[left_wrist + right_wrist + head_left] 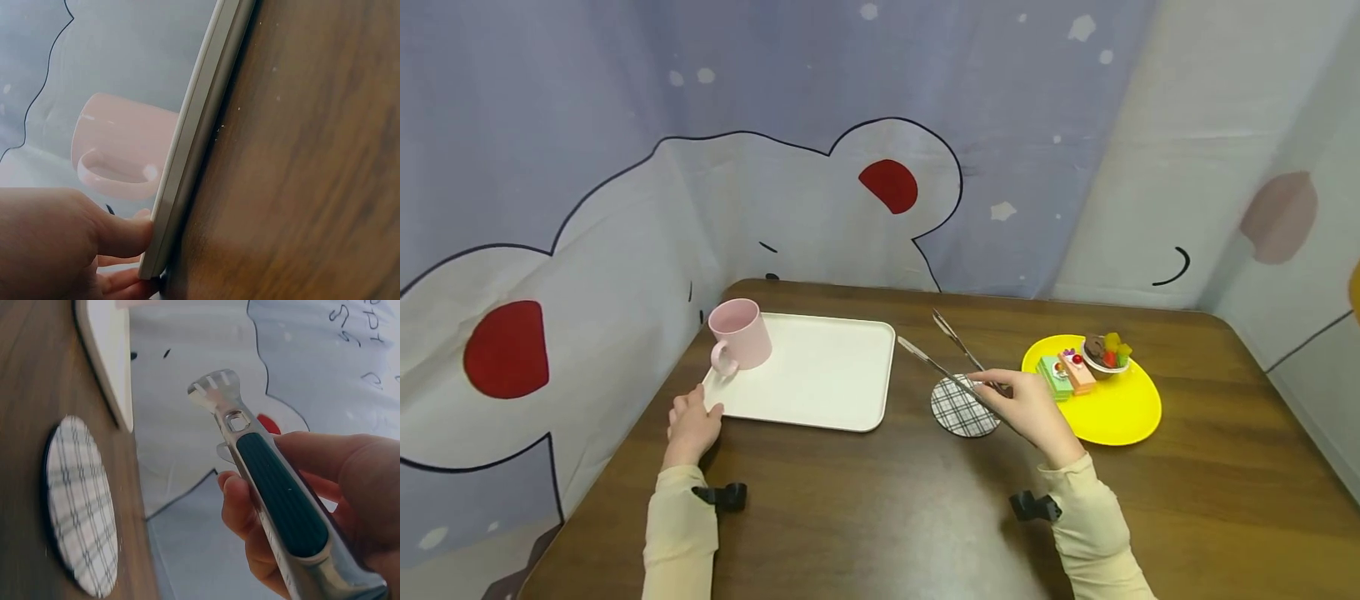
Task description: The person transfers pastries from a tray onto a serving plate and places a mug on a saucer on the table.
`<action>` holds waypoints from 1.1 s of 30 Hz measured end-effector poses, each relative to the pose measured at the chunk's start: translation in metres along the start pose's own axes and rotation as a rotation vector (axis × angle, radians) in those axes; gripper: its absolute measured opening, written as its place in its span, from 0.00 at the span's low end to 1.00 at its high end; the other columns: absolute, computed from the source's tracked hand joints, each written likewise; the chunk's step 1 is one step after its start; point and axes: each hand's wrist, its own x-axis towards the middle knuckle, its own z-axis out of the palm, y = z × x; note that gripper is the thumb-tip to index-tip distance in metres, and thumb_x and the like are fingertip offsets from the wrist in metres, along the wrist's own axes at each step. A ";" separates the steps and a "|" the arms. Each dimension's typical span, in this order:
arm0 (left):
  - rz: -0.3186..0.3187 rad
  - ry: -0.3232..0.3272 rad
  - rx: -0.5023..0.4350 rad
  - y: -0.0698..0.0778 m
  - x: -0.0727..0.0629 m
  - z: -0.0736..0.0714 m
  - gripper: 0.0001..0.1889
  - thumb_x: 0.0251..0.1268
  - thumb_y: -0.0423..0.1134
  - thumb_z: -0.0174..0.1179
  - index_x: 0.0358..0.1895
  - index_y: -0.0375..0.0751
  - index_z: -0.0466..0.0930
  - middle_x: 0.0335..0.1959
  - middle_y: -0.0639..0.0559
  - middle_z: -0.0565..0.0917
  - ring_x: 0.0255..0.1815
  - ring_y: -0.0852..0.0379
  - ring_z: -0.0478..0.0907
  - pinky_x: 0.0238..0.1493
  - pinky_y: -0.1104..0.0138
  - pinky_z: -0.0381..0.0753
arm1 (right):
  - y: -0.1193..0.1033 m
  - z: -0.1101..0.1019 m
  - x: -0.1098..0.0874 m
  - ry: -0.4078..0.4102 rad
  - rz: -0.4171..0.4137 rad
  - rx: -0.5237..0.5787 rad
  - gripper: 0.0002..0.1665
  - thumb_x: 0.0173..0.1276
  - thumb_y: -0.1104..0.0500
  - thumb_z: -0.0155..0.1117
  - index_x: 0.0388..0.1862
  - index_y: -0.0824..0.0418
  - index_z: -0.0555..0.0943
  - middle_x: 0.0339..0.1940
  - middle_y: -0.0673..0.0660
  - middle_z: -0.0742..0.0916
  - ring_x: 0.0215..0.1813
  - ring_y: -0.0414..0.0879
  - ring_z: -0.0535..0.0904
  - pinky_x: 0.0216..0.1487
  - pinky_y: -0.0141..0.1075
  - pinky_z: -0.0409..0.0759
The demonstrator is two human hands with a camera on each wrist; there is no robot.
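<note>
At the near-left corner of a white rectangular tray point(823, 375), my left hand point(691, 429) grips the rim. The left wrist view has the thumb point(128, 234) against the tray's edge and fingers around the corner. A pink mug point(743, 337) stands upright on the tray's left end, handle toward me. My right hand point(1037, 408) holds metal tongs point(281, 494) with a green grip panel. Their two arms are spread, the tips pointing toward the tray with nothing between them. Below the tongs lies a round checked coaster point(961, 412), partly covered by them in the head view.
On the right is a yellow plate point(1120, 421). It bears a green cake piece point(1054, 380), an orange cake piece point(1078, 375) and a small bowl point(1105, 369) of fruit and a brown scoop. A patterned curtain point(1022, 150) hangs behind the wooden table point(850, 508).
</note>
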 end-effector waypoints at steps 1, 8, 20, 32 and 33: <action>0.001 0.002 0.000 0.000 0.000 0.000 0.34 0.75 0.39 0.39 0.74 0.22 0.37 0.69 0.19 0.44 0.70 0.23 0.41 0.68 0.35 0.47 | -0.003 0.002 0.002 -0.008 -0.001 0.007 0.12 0.66 0.59 0.65 0.47 0.59 0.87 0.43 0.57 0.90 0.39 0.47 0.82 0.42 0.39 0.79; 0.006 0.011 -0.004 0.000 0.000 0.000 0.34 0.75 0.39 0.39 0.74 0.22 0.38 0.69 0.20 0.44 0.70 0.24 0.42 0.68 0.36 0.47 | -0.018 0.018 0.011 -0.042 0.020 0.050 0.14 0.67 0.58 0.64 0.49 0.59 0.86 0.47 0.59 0.89 0.49 0.54 0.85 0.53 0.50 0.80; 0.000 0.011 -0.012 0.000 -0.001 0.001 0.34 0.75 0.39 0.39 0.74 0.22 0.38 0.69 0.20 0.44 0.70 0.24 0.41 0.68 0.36 0.47 | -0.038 0.048 0.020 -0.081 -0.012 0.074 0.14 0.66 0.61 0.63 0.49 0.60 0.86 0.47 0.59 0.89 0.46 0.52 0.85 0.48 0.45 0.81; -0.004 0.005 -0.003 0.000 0.000 0.002 0.34 0.75 0.39 0.39 0.74 0.23 0.37 0.69 0.20 0.44 0.70 0.24 0.41 0.68 0.36 0.47 | -0.046 0.076 0.020 -0.152 -0.021 0.079 0.14 0.68 0.62 0.60 0.51 0.62 0.84 0.48 0.61 0.88 0.38 0.51 0.87 0.43 0.38 0.81; -0.003 0.006 -0.004 0.000 0.000 0.001 0.34 0.75 0.39 0.39 0.74 0.23 0.37 0.69 0.20 0.44 0.70 0.24 0.41 0.67 0.36 0.47 | -0.047 0.077 0.020 -0.168 -0.019 0.092 0.15 0.69 0.62 0.59 0.51 0.63 0.84 0.49 0.62 0.88 0.34 0.51 0.87 0.40 0.34 0.80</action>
